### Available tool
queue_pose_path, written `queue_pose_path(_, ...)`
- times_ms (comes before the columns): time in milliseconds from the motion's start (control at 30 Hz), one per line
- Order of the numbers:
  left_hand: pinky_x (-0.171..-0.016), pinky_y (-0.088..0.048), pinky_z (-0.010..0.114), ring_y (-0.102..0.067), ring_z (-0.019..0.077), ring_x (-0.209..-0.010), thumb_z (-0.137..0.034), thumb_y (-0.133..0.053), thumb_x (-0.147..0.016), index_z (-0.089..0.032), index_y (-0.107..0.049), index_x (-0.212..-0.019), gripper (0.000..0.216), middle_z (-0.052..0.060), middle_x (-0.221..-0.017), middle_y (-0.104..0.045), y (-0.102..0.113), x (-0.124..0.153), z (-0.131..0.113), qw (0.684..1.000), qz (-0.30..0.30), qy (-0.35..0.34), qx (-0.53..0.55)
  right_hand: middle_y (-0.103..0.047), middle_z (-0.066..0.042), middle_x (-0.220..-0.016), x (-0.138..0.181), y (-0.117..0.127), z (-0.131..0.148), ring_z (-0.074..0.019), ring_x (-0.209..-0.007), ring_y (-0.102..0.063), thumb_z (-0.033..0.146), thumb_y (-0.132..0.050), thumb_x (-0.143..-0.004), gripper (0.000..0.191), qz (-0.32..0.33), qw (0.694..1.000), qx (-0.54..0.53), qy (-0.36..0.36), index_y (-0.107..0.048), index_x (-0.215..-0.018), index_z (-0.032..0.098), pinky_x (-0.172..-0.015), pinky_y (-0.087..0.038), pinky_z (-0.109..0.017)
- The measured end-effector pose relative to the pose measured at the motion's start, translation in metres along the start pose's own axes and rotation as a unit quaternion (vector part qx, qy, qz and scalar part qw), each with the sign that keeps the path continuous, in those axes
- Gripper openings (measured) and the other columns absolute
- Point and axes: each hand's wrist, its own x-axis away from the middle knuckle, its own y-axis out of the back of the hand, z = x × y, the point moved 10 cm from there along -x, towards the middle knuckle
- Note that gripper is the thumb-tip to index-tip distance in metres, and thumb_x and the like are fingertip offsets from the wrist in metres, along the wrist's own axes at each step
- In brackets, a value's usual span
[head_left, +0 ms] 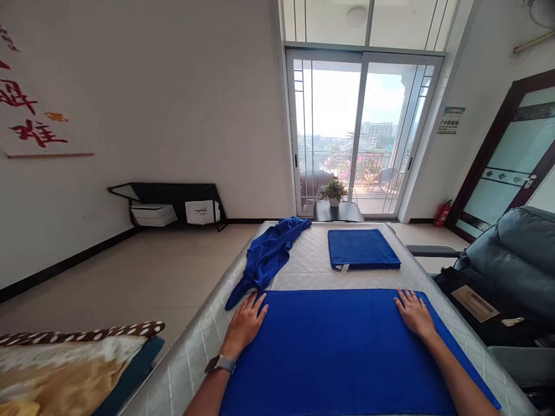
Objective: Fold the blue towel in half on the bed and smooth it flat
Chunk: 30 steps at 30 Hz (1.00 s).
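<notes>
A blue towel (329, 352) lies spread flat on a white quilted mattress (299, 274). Flat on its far left corner rests my left hand (248, 319), fingers apart; that wrist wears a watch. My right hand (414, 312) presses on the far right part of the same towel, fingers spread. Beyond it sits a stack of folded blue towels (363, 248), with small white tags at its near edge. To the left, a crumpled blue towel (269, 254) lies in a heap, its near end close to my left hand.
A small table with a potted plant (333, 192) stands past the mattress's far end, before sliding glass doors. On the right is a dark armchair (507, 248) with a brown card on it. Patterned bedding (78, 370) lies at lower left; a black rack (173, 193) stands by the wall.
</notes>
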Motion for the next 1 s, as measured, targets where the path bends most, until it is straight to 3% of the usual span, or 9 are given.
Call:
queue_pose_path(367, -0.114, -0.040, 0.045, -0.047, 0.0276, -0.140, -0.047, -0.035, -0.103, -0.026, -0.047, -0.151, 0.054, 0.010, -0.152, -0.054, 0.004, -0.002, -0.004, 0.997, 0.036, 0.000, -0.061, -0.028, -0.009, -0.167, -0.017, -0.022, -0.053, -0.0263, -0.154, -0.022, 0.052, -0.018, -0.099, 0.069, -0.035, 0.999, -0.015, -0.030, -0.031, -0.159, 0.020, -0.124, -0.016, -0.048)
queue_pose_path(567, -0.103, -0.046, 0.044, -0.057, 0.0318, -0.126, -0.047, -0.040, -0.102, -0.023, -0.052, -0.148, 0.053, 0.017, -0.142, -0.059, 0.008, -0.019, -0.020, 0.987, 0.068, 0.015, -0.144, -0.030, -0.010, -0.166, -0.016, -0.022, -0.064, -0.0275, -0.153, -0.023, 0.052, -0.017, -0.099, 0.070, -0.036, 0.998, -0.018, -0.040, -0.031, -0.159, 0.019, -0.124, -0.018, -0.047)
queue_pose_path(667, -0.101, -0.047, 0.047, -0.059, 0.0344, -0.122, -0.052, -0.039, -0.102, -0.019, -0.053, -0.146, 0.057, 0.021, -0.140, -0.059, 0.005, -0.023, -0.025, 0.984, 0.051, 0.071, -0.153, -0.031, -0.009, -0.166, -0.014, -0.020, -0.062, -0.0266, -0.154, -0.022, 0.051, -0.017, -0.099, 0.070, -0.048, 0.998, -0.017, -0.040, -0.033, -0.159, 0.019, -0.124, -0.017, -0.047)
queue_pose_path(767, -0.109, -0.041, 0.048, -0.053, 0.0351, -0.131, -0.052, -0.039, -0.102, -0.016, -0.051, -0.147, 0.059, 0.022, -0.145, -0.055, 0.001, -0.019, -0.025, 0.983, 0.022, 0.105, -0.147, -0.031, -0.009, -0.165, -0.013, -0.020, -0.062, -0.0262, -0.154, -0.022, 0.050, -0.018, -0.099, 0.069, -0.053, 0.998, -0.012, -0.040, -0.034, -0.158, 0.018, -0.124, -0.016, -0.046)
queue_pose_path(1000, -0.116, -0.035, 0.049, -0.046, 0.0310, -0.141, -0.049, -0.037, -0.102, -0.018, -0.047, -0.151, 0.058, 0.018, -0.152, -0.051, -0.004, -0.010, -0.018, 0.991, -0.009, 0.096, -0.089, -0.028, -0.008, -0.167, -0.015, -0.024, -0.065, -0.0249, -0.154, -0.021, 0.052, -0.020, -0.099, 0.069, -0.049, 0.998, -0.016, -0.038, -0.031, -0.159, 0.020, -0.124, -0.018, -0.045)
